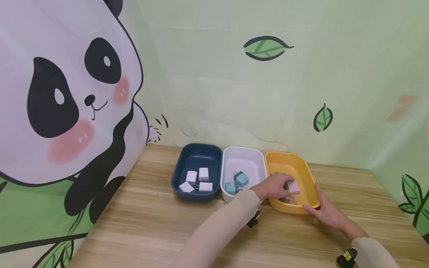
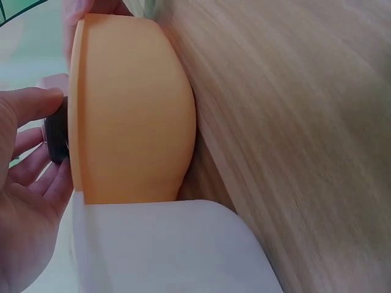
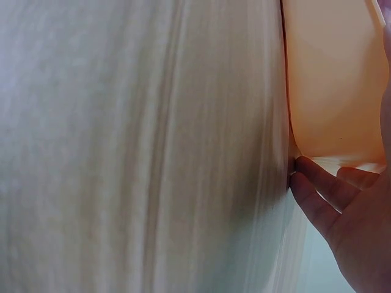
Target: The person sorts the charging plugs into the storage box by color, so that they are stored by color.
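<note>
My left hand point(image 1: 276, 185) is over the yellow bin point(image 1: 310, 178) and pinches a pink and dark plug charger point(image 1: 293, 187) between thumb and fingers. In the left wrist view its dark end point(image 2: 57, 131) shows beside the bin's rim. Another pink charger point(image 1: 289, 200) lies lower in the bin, partly hidden by the hand. My right hand point(image 1: 330, 212) holds the bin's front right corner, its thumb at the front rim and its fingers point(image 3: 317, 201) along the side wall.
Left of the yellow bin stands a white bin point(image 1: 258, 163) with teal chargers point(image 1: 241, 178) in it. Beyond that is a navy bin point(image 1: 201, 150) with several white chargers point(image 1: 205, 187). All three bins stand side by side on a wooden table point(image 1: 151, 216), before a printed backdrop point(image 1: 207, 74).
</note>
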Tool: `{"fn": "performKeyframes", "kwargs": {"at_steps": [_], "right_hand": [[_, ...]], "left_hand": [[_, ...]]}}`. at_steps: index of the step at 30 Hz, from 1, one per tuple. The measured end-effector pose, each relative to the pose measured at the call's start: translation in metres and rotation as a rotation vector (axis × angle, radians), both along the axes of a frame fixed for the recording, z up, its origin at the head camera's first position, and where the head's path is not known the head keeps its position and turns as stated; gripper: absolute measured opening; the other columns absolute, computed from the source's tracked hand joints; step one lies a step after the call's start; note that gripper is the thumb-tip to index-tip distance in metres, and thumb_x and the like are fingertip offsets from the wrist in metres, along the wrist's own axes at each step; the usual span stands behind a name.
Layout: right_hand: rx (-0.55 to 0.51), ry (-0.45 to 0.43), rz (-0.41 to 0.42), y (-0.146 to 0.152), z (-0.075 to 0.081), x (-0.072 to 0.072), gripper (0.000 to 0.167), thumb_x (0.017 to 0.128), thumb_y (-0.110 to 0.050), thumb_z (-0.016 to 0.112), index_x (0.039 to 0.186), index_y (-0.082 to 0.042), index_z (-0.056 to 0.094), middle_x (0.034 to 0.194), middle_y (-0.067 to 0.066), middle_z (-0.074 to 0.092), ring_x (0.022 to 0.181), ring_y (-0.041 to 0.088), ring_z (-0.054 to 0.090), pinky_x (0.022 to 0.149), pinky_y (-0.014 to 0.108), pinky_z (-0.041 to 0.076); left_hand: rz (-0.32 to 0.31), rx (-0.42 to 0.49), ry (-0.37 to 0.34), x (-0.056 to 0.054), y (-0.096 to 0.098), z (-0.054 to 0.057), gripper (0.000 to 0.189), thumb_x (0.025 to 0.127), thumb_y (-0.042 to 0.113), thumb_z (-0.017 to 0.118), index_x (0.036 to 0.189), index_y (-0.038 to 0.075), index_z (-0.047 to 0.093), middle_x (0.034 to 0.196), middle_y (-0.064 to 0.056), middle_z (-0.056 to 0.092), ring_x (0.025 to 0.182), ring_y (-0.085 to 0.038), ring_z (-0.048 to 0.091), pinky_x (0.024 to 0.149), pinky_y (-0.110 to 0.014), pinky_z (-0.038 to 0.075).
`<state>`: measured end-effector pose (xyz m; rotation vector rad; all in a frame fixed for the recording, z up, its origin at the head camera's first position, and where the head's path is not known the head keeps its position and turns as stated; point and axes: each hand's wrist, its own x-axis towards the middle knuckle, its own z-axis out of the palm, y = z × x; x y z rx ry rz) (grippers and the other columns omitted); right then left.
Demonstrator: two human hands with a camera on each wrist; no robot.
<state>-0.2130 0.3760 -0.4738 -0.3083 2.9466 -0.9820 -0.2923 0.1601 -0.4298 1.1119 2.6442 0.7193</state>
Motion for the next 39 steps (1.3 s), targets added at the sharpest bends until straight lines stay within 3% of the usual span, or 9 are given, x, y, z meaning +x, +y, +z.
{"fn": "performKeyframes", "kwargs": {"at_steps": [6,11,15,18,22,25,31,34,39], "right_hand": [[-0.002,-0.011,0.004,-0.003,0.0,-0.002,0.099,0.091,-0.035,0.063,0.147,0.005,-0.009,0.146,0.039,0.011,0.126,0.052,0.031,0.1,0.064,0.026],[-0.01,-0.01,0.009,-0.007,0.002,-0.004,0.1,0.091,-0.036,0.063,0.148,0.004,-0.008,0.147,0.038,0.011,0.127,0.052,0.03,0.1,0.064,0.025],[-0.011,-0.007,0.016,-0.009,0.001,-0.005,0.1,0.09,-0.037,0.063,0.148,0.004,-0.008,0.147,0.038,0.011,0.128,0.051,0.029,0.1,0.064,0.025],[-0.025,0.021,0.04,-0.01,-0.002,-0.007,0.097,0.091,-0.035,0.064,0.149,0.001,-0.006,0.147,0.035,0.015,0.125,0.048,0.035,0.099,0.062,0.028],[-0.035,0.062,0.066,-0.012,-0.005,-0.007,0.094,0.091,-0.032,0.064,0.15,0.0,-0.002,0.145,0.033,0.023,0.119,0.042,0.044,0.097,0.059,0.034],[-0.024,0.055,0.055,-0.011,-0.005,-0.007,0.096,0.091,-0.034,0.064,0.149,0.001,-0.003,0.145,0.035,0.021,0.121,0.046,0.041,0.097,0.061,0.032],[-0.004,0.076,0.042,-0.008,-0.003,-0.004,0.096,0.09,-0.029,0.066,0.146,0.009,-0.002,0.143,0.041,0.018,0.124,0.056,0.03,0.097,0.066,0.027],[-0.002,0.084,0.035,-0.006,-0.001,-0.001,0.096,0.089,-0.027,0.067,0.146,0.01,-0.002,0.141,0.043,0.019,0.123,0.057,0.03,0.096,0.066,0.027],[0.011,0.089,0.028,-0.003,-0.001,0.001,0.096,0.09,-0.028,0.066,0.146,0.009,-0.002,0.14,0.043,0.021,0.122,0.057,0.033,0.095,0.066,0.029]], "left_hand": [[0.022,-0.02,-0.005,-0.002,-0.002,-0.003,0.066,0.077,0.043,0.075,0.134,0.019,0.053,0.113,0.008,0.058,0.09,-0.006,0.048,0.08,-0.016,0.04],[0.035,-0.006,-0.015,-0.003,-0.005,-0.003,0.063,0.079,0.042,0.075,0.134,0.02,0.053,0.117,0.008,0.058,0.092,-0.006,0.048,0.083,-0.017,0.04],[0.039,0.011,-0.022,-0.003,-0.008,-0.006,0.057,0.082,0.039,0.073,0.133,0.02,0.054,0.112,0.01,0.059,0.09,-0.005,0.048,0.081,-0.017,0.04],[0.034,0.02,-0.01,-0.004,-0.01,-0.008,0.055,0.083,0.038,0.072,0.132,0.018,0.055,0.109,0.01,0.059,0.089,-0.005,0.049,0.081,-0.016,0.04],[0.04,0.048,-0.008,-0.004,-0.011,-0.009,0.053,0.086,0.034,0.07,0.134,0.016,0.053,0.119,0.008,0.059,0.096,-0.004,0.05,0.089,-0.017,0.04],[0.03,0.1,-0.006,-0.006,-0.014,-0.008,0.05,0.089,0.027,0.066,0.135,0.014,0.051,0.128,0.004,0.056,0.103,-0.006,0.054,0.091,-0.017,0.04],[-0.009,0.188,-0.072,-0.005,-0.03,-0.001,0.049,0.09,0.018,0.065,0.136,0.011,0.05,0.133,0.0,0.054,0.112,-0.01,0.056,0.089,-0.016,0.043],[-0.014,0.2,-0.11,-0.002,-0.041,0.003,0.049,0.09,0.019,0.065,0.136,0.011,0.05,0.132,0.001,0.054,0.113,-0.008,0.055,0.09,-0.017,0.043],[-0.011,0.223,-0.111,0.002,-0.06,0.005,0.047,0.088,0.025,0.067,0.132,0.012,0.054,0.129,0.001,0.057,0.114,-0.01,0.054,0.09,-0.021,0.044]]}}
